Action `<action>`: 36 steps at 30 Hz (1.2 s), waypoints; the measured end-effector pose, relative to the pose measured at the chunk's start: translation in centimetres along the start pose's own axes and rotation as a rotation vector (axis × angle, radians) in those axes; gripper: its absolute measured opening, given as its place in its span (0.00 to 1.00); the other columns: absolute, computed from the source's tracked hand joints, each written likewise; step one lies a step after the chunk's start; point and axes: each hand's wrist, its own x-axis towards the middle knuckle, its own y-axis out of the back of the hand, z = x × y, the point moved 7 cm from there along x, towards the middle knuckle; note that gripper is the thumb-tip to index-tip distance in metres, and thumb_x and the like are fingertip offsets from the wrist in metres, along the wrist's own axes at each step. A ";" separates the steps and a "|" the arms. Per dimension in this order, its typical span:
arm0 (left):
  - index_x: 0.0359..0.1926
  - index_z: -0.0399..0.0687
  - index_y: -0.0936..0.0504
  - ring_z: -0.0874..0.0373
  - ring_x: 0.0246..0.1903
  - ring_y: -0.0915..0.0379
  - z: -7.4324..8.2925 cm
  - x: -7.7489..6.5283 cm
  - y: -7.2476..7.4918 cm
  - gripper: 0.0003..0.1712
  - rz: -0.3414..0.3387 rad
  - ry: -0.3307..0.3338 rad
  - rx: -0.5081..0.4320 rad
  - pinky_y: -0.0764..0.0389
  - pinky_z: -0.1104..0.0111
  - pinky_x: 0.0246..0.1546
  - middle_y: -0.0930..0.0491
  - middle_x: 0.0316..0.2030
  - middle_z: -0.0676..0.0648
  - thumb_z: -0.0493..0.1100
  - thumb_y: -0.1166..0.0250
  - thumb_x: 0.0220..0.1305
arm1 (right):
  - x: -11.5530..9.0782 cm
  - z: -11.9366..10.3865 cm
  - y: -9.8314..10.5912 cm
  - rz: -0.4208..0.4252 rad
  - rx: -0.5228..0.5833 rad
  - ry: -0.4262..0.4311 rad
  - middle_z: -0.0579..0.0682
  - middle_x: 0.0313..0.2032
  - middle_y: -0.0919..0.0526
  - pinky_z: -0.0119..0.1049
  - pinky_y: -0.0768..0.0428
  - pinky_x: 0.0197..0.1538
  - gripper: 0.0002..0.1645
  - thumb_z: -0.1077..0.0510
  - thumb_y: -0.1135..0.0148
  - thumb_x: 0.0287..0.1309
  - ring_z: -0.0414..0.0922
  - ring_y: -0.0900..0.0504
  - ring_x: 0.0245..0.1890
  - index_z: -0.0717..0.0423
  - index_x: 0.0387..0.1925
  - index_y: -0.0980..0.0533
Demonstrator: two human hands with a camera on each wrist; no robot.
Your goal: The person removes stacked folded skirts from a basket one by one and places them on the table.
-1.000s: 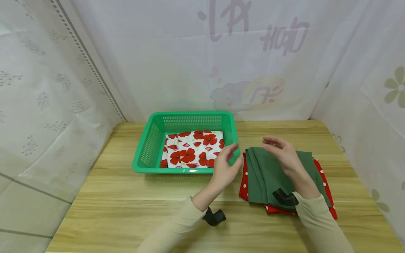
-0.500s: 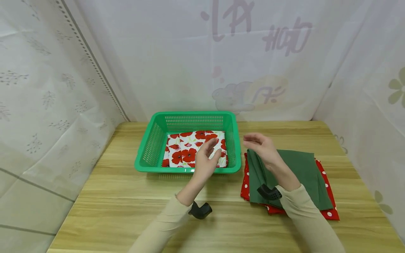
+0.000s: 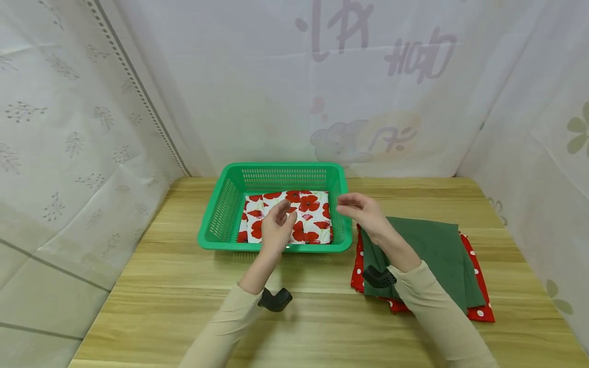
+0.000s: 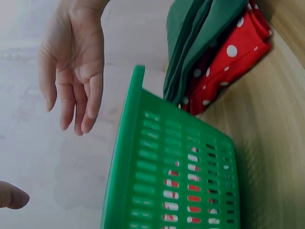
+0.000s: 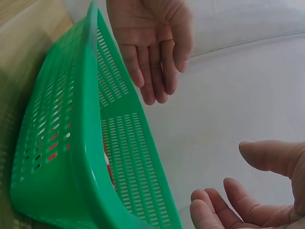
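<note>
My left hand (image 3: 277, 230) hovers over the front rim of a green plastic basket (image 3: 216, 217), fingers relaxed and holding nothing. Inside the basket lies a folded white cloth with red poppies (image 3: 309, 217). Over the basket's right rim hangs my right hand (image 3: 368, 217), its fingers loosely bent around nothing. Both palms face each other; the right wrist view shows the left hand (image 5: 151, 47) above the basket rim, with the right hand's fingers (image 5: 262, 210) at lower right. Just right of the basket, a folded dark green cloth (image 3: 430, 255) rests on a red polka-dot cloth (image 3: 480, 286).
The basket stands on a wood-grain table (image 3: 184, 306) near its back edge. White printed curtains (image 3: 257, 92) hang behind and at both sides. A black wrist mount (image 3: 276, 299) sticks out from each sleeve.
Both hands have moved left, the left one from the basket's right front corner to its front middle, the right one from above the green cloth to the basket's right rim. The cloths stay put.
</note>
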 end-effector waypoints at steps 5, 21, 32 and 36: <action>0.61 0.29 0.33 0.45 0.60 0.35 -0.6 0.3 1.2 0.26 0.019 0.046 -0.009 0.34 0.59 0.60 0.31 0.59 0.34 0.35 0.42 0.64 | 0.4 0.1 -1.0 -0.024 0.002 -0.023 0.65 0.56 0.29 0.47 0.30 0.59 0.25 0.63 0.43 0.61 0.55 0.29 0.54 0.71 0.58 0.33; 0.70 0.31 0.50 0.42 0.63 0.45 -2.6 1.3 4.6 0.38 -0.015 0.314 0.123 0.37 0.53 0.61 0.41 0.65 0.35 0.41 0.45 0.66 | 1.0 1.6 -4.2 -0.195 0.155 -0.222 0.65 0.70 0.55 0.48 0.44 0.68 0.41 0.59 0.50 0.66 0.57 0.47 0.69 0.71 0.70 0.58; 0.70 0.29 0.56 0.39 0.65 0.49 -2.9 3.4 5.9 0.41 -0.205 0.389 0.366 0.41 0.49 0.63 0.48 0.67 0.32 0.47 0.49 0.68 | 1.9 3.1 -5.5 -0.207 0.145 -0.344 0.60 0.72 0.64 0.51 0.50 0.69 0.43 0.57 0.51 0.67 0.57 0.56 0.71 0.71 0.70 0.62; 0.70 0.29 0.56 0.39 0.66 0.52 -3.0 4.6 6.9 0.41 -0.241 0.418 0.469 0.42 0.49 0.63 0.51 0.68 0.31 0.49 0.50 0.68 | 2.2 3.5 -5.9 -0.207 0.149 -0.385 0.59 0.72 0.63 0.50 0.49 0.69 0.43 0.57 0.51 0.67 0.57 0.56 0.71 0.70 0.70 0.61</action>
